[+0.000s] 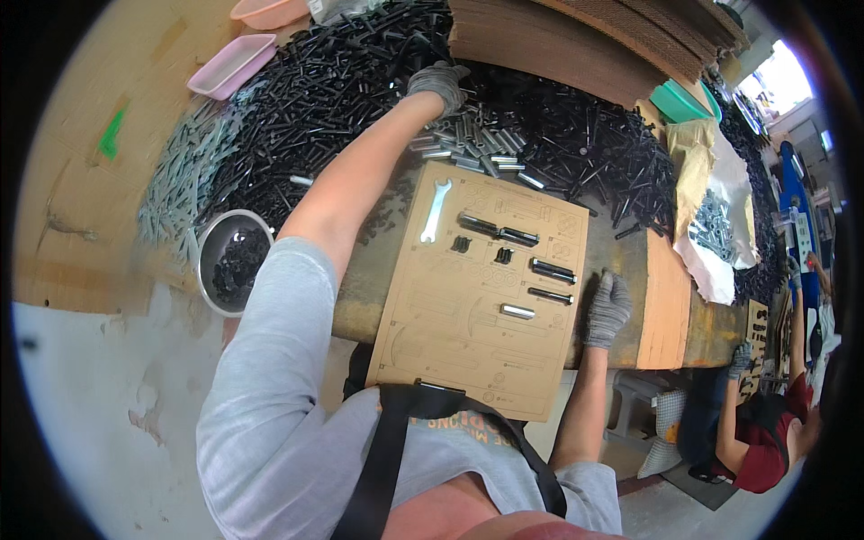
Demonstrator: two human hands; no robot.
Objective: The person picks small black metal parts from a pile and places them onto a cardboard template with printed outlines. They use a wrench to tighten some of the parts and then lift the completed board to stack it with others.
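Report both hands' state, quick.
Left hand: reaching into the black bolts; grip cannot be told.
Right hand: partly curled beside the cardboard sheet; no held item visible.

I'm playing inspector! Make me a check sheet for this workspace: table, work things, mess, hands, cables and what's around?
Surface: table, largely covered with parts.
Job's things: board carrying a wrench, black parts and a silver tube.
Clutter: black heap, bowl, pink tray.
Hands: both gloved; left hand at the black heap, grip unclear; right hand beside the board, nothing seen in it.
Cables: nothing seen.
Surroundings: co-worker in red, at right.
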